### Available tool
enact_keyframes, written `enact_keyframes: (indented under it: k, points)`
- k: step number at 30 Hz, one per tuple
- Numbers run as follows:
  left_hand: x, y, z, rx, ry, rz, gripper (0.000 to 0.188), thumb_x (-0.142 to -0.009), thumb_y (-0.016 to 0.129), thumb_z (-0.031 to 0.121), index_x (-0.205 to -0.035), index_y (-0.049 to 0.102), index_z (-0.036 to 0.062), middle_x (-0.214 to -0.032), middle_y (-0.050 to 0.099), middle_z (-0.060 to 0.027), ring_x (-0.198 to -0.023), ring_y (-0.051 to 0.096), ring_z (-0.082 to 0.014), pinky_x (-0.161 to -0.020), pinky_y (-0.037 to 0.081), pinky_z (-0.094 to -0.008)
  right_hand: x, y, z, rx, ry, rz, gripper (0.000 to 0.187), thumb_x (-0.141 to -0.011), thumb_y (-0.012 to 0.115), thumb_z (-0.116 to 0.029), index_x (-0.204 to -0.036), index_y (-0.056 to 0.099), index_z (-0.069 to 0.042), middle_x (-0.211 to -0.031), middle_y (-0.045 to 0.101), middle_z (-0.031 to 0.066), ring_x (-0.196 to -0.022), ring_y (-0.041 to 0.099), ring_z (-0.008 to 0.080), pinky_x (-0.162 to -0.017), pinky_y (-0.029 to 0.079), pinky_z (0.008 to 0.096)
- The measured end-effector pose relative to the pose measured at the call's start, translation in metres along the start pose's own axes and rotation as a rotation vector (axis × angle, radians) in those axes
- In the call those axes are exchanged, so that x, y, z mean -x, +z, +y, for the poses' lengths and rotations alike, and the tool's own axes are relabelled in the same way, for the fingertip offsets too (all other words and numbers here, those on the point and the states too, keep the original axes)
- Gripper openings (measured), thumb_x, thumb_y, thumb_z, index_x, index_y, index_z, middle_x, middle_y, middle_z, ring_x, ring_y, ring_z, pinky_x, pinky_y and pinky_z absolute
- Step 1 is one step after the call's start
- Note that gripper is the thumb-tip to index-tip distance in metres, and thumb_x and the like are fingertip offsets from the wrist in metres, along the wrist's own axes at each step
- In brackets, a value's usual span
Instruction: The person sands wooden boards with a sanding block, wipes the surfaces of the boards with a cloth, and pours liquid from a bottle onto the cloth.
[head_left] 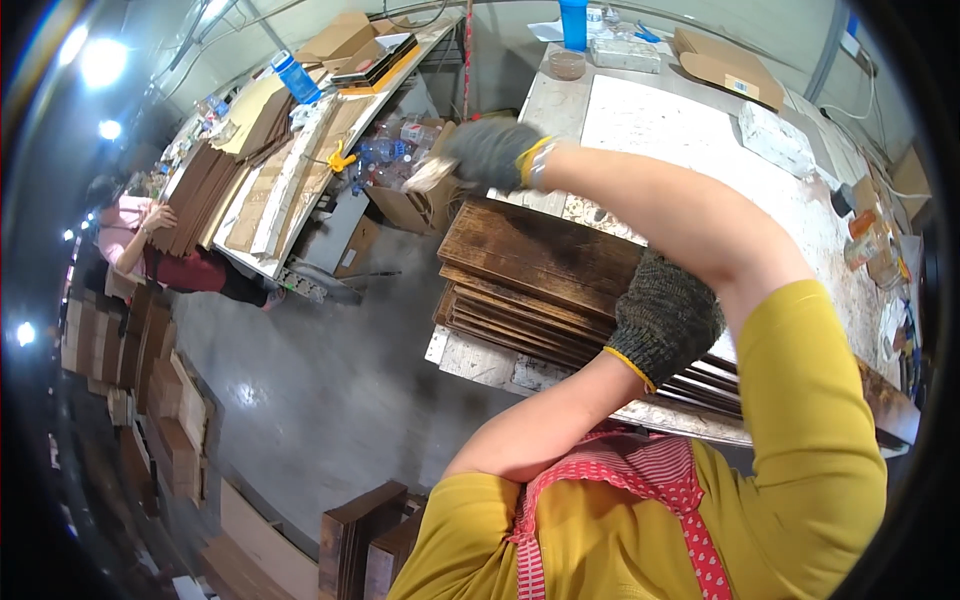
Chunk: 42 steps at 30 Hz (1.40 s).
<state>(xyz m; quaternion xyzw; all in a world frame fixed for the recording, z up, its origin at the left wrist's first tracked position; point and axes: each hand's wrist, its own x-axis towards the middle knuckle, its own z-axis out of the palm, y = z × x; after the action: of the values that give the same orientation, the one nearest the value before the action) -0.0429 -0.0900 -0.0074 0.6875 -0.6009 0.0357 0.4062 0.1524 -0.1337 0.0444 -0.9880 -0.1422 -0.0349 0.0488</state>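
A stack of dark brown wooden boards [545, 255] lies at the near edge of a white worktable [640, 125]. My left hand [665, 315], in a dark grey knit glove with a yellow cuff, lies on the boards' right part; my right forearm crosses over it and its fingers are hidden. Beyond the stack's far left corner, my right hand [493, 155], gloved the same way, is raised and smeared by motion. It is closed on a pale, blurred piece that looks like a rag [430, 175], which sticks out on its left.
On the worktable stand a blue cup [573, 25], a cardboard box [727, 68] and white blocks [775, 140]. A co-worker [135, 235] handles brown boards [195, 200] at another table on the left. A carton of plastic bottles [400, 200] sits between the tables. More boards [360, 535] stand at lower left.
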Motion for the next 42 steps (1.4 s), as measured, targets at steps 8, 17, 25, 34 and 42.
enact_keyframes:
  k: [8, 17, 25, 34, 42]
  points:
    - [-0.004, -0.014, 0.01, -0.317, -0.029, -0.176, 0.047, -0.091, 0.054, 0.045, -0.108, 0.064, 0.0024, -0.104, 0.062, -0.0173, -0.101, 0.058, -0.0339, -0.101, 0.037, -0.0508, 0.24, -0.079, 0.129, -1.398, 0.227, 0.389, 0.055, -0.098, 0.055, -0.039, -0.14, 0.044, -0.005, -0.122, 0.061, 0.0169, -0.106, 0.066, 0.0201, -0.088, 0.059, 0.0331]
    - [0.013, -0.004, -0.004, -0.633, 0.518, 0.094, 0.027, -0.092, 0.059, 0.021, -0.115, 0.063, 0.0066, -0.113, 0.063, -0.0146, -0.106, 0.059, -0.034, -0.097, 0.044, -0.0473, 0.52, -0.065, 0.03, -1.445, 0.514, 1.056, 0.043, -0.103, 0.044, -0.026, -0.138, 0.048, -0.002, -0.132, 0.058, 0.0094, -0.117, 0.058, 0.0191, -0.098, 0.05, 0.0338]
    - [0.007, 0.014, 0.114, 0.38, 0.274, 0.008, 0.019, -0.085, 0.065, 0.0, -0.104, 0.068, 0.0013, -0.1, 0.069, -0.0168, -0.094, 0.067, -0.0315, -0.085, 0.052, -0.0405, 0.611, -0.015, -0.053, -0.992, 0.978, 1.195, 0.054, -0.083, 0.069, -0.012, -0.133, 0.053, -0.004, -0.129, 0.06, 0.0179, -0.121, 0.057, 0.0334, -0.104, 0.043, 0.0398]
    - [0.026, 0.209, 0.273, 0.979, 0.035, -0.961, 0.074, -0.084, 0.076, 0.022, -0.145, 0.038, 0.0014, -0.125, 0.059, -0.017, -0.12, 0.053, -0.0234, -0.103, 0.042, -0.0356, 0.728, -0.021, -0.155, -0.63, 1.048, 1.107, 0.036, -0.097, 0.052, -0.012, -0.132, 0.057, -0.005, -0.13, 0.061, 0.0142, -0.115, 0.061, 0.0275, -0.101, 0.046, 0.0384]
    - [-0.003, 0.261, 0.352, 1.027, -0.399, -1.137, 0.031, -0.09, 0.069, 0.029, -0.105, 0.068, 0.0024, -0.085, 0.07, -0.0047, -0.068, 0.064, -0.0109, -0.06, 0.051, -0.0254, 0.943, 0.034, -0.211, -1.085, 1.068, 1.892, 0.032, -0.097, 0.056, -0.025, -0.118, 0.061, -0.001, -0.109, 0.067, 0.0103, -0.102, 0.064, 0.0225, -0.092, 0.052, 0.0402]
